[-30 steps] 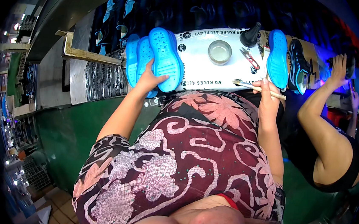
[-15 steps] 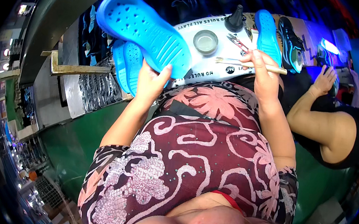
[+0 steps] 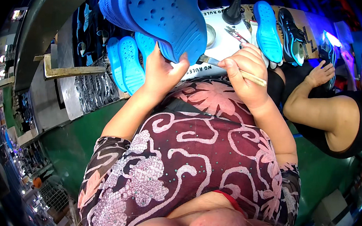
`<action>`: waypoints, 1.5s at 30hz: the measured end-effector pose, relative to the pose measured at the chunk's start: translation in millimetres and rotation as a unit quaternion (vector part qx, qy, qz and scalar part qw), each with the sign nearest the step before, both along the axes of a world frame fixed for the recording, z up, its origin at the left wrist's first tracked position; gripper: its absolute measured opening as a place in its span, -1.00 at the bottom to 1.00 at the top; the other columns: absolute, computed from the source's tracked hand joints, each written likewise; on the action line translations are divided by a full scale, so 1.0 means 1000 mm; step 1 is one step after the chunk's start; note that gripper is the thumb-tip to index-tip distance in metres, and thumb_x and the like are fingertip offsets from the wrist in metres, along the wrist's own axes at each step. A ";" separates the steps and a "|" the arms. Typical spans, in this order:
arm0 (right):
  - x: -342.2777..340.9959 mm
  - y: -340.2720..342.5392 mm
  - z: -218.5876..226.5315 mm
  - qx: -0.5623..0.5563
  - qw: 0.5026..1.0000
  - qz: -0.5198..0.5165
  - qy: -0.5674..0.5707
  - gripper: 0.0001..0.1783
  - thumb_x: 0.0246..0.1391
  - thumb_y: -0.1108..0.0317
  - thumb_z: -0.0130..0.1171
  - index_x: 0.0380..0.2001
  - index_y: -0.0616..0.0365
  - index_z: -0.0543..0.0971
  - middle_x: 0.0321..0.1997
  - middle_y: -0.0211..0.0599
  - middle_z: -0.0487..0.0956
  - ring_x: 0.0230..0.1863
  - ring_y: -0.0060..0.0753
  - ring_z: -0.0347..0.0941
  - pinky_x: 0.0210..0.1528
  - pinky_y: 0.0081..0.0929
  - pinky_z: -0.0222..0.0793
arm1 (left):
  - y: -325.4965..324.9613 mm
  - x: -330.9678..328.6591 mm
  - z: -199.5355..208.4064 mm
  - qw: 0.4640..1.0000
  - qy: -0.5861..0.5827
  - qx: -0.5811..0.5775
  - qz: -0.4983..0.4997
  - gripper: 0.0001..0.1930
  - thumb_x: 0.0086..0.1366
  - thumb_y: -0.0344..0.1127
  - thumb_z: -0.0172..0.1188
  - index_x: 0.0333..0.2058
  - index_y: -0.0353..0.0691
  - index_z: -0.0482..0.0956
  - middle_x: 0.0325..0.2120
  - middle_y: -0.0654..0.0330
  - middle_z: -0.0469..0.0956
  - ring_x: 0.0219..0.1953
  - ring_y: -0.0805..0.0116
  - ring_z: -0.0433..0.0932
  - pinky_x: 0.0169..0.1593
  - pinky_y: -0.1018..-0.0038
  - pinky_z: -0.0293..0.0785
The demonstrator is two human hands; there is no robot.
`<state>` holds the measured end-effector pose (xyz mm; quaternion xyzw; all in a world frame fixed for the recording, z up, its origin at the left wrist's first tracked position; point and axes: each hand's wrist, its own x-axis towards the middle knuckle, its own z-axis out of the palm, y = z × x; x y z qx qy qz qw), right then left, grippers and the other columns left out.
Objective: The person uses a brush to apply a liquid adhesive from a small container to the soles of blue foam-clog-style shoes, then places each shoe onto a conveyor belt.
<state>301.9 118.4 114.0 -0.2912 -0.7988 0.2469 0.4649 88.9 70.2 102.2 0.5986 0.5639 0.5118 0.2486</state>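
A blue shoe sole (image 3: 168,15) with small holes and ridges is tilted up in front of me, with my left hand (image 3: 164,68) closed on its near end, thumb on the ridged face. My right hand (image 3: 249,73) grips a flat paintbrush (image 3: 253,78) by its pale handle. The bristles are close beside the sole's right edge; whether they touch it I cannot tell. Behind the sole, partly hidden, stands a small round bowl (image 3: 210,37) on the white printed sheet (image 3: 221,51). Red-handled snips (image 3: 237,34) lie just beyond my right hand.
Several more blue soles (image 3: 129,59) rest at the left, near a wooden bracket (image 3: 72,71). A black cone-shaped bottle (image 3: 233,11) stands at the back. To the right are another blue sole (image 3: 267,32) and a black shoe (image 3: 292,36). A co-worker (image 3: 336,105) sits close on the right.
My left hand has raised and tilted the sole, bringing it up and right over part of the bowl. My right hand has shifted left, taking the brush toward the sole's edge.
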 end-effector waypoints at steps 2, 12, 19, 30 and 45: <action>0.004 0.001 -0.002 0.002 1.000 -0.007 0.003 -0.75 0.03 0.32 0.12 -0.67 0.13 0.56 -0.67 -0.35 0.48 -0.56 -0.28 0.36 -0.25 -0.40 0.22 | 0.000 -0.002 -0.001 1.000 0.017 0.009 0.003 -0.61 0.01 -0.50 0.18 -0.12 -0.39 0.38 -0.40 0.07 0.57 -0.38 0.43 0.56 -0.28 0.51 0.47; -0.002 0.001 0.003 0.008 0.999 0.002 -0.053 -0.76 0.09 0.32 0.07 -0.61 0.13 0.57 -0.62 -0.38 0.50 -0.52 -0.37 0.39 -0.04 -0.31 0.23 | -0.002 -0.008 -0.004 0.999 0.046 0.025 0.013 -0.55 -0.02 -0.49 0.19 -0.09 -0.38 0.38 -0.38 0.01 0.57 -0.36 0.29 0.60 -0.25 0.47 0.48; -0.003 0.000 -0.002 0.030 0.999 0.028 -0.012 -0.83 -0.02 0.28 0.19 -0.60 0.07 0.60 -0.61 -0.43 0.51 -0.50 -0.34 0.41 -0.08 -0.32 0.24 | -0.001 -0.007 -0.007 0.997 0.058 0.043 0.024 -0.56 -0.06 -0.50 0.21 -0.12 -0.37 0.41 -0.43 0.02 0.58 -0.42 0.26 0.60 -0.29 0.45 0.49; -0.004 0.000 -0.001 0.035 0.999 0.023 0.000 -0.84 -0.07 0.29 0.23 -0.63 0.08 0.59 -0.65 -0.42 0.49 -0.54 -0.33 0.40 -0.10 -0.31 0.26 | 0.006 -0.005 -0.005 0.984 0.097 0.147 -0.018 -0.68 -0.11 -0.55 0.19 -0.27 -0.37 0.54 -0.37 0.04 0.56 -0.39 0.22 0.56 -0.30 0.46 0.46; -0.009 -0.001 0.002 0.026 0.999 0.028 -0.008 -0.79 0.00 0.32 0.17 -0.65 0.10 0.59 -0.66 -0.37 0.49 -0.55 -0.31 0.39 -0.16 -0.36 0.26 | 0.002 -0.003 -0.011 0.997 -0.011 0.077 0.011 -0.75 -0.05 -0.54 0.20 -0.31 -0.37 0.50 -0.42 0.08 0.58 -0.42 0.31 0.58 -0.34 0.48 0.47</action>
